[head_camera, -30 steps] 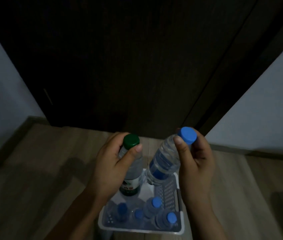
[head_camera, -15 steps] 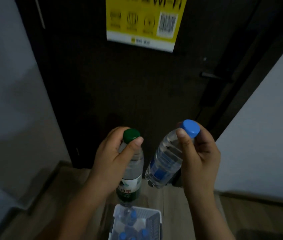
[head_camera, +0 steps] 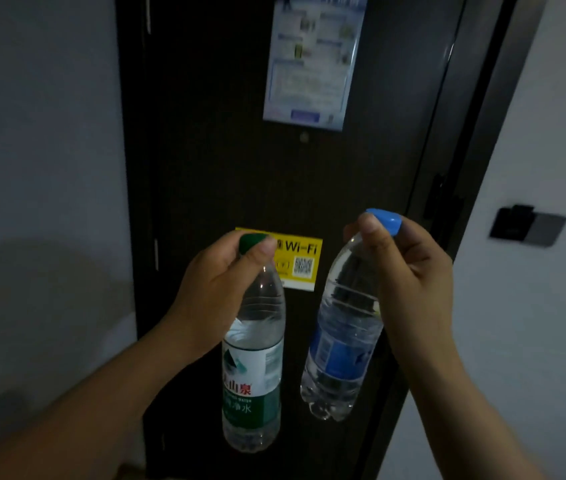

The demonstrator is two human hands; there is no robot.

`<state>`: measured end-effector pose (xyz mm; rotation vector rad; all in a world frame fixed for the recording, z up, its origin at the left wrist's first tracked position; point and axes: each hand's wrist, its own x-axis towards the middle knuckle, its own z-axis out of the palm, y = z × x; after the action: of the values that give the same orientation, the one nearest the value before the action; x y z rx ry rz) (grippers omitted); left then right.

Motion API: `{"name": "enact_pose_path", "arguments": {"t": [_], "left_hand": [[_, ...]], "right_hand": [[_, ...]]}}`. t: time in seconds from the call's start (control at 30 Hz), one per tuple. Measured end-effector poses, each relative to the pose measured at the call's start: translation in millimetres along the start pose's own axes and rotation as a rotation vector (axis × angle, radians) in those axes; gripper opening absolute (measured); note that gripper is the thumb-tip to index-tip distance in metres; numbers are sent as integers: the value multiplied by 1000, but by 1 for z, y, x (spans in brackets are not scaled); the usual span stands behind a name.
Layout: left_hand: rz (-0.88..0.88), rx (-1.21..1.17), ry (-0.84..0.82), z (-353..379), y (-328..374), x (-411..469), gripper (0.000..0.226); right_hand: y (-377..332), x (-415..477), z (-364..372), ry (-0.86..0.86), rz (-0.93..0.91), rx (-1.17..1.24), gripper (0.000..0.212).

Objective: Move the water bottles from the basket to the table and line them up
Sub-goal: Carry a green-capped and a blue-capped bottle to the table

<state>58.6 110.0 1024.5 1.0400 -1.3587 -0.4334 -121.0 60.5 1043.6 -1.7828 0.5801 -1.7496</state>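
Observation:
My left hand grips the neck of a green-capped water bottle with a green and white label; it hangs upright in the air. My right hand holds a blue-capped water bottle with a blue label by its neck, and this one tilts with its base toward the left. The two bottles hang side by side, a little apart, in front of a dark door. The basket and the table are out of view.
A dark door fills the middle, with a yellow Wi-Fi sticker and a pale blue notice on it. Grey walls stand on both sides. A dark wall switch plate sits on the right wall.
The view has swung upward from the floor to the door. The basket with its remaining bottles has dropped out of view. Both hands have kept their bottles and lifted them.

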Motion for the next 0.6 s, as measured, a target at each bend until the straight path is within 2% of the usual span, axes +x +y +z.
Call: {"name": "enact_pose_path", "arguments": {"t": [0.17,0.3,0.4,0.6], "left_hand": [[71,-38,22,-19,59,10,44],[120,-63,24,-28,83,9,44],[119,-106,62,-33,92,5,51],[113,-46,181,-40,98,3,48]], "right_hand": [[-54,21,7,17,-2,45,31],[-80,26,13,-49,-12,95,32],[-90,29,18,-113,5,164,32],[-86,42,34,-232,44,255,35]]}}
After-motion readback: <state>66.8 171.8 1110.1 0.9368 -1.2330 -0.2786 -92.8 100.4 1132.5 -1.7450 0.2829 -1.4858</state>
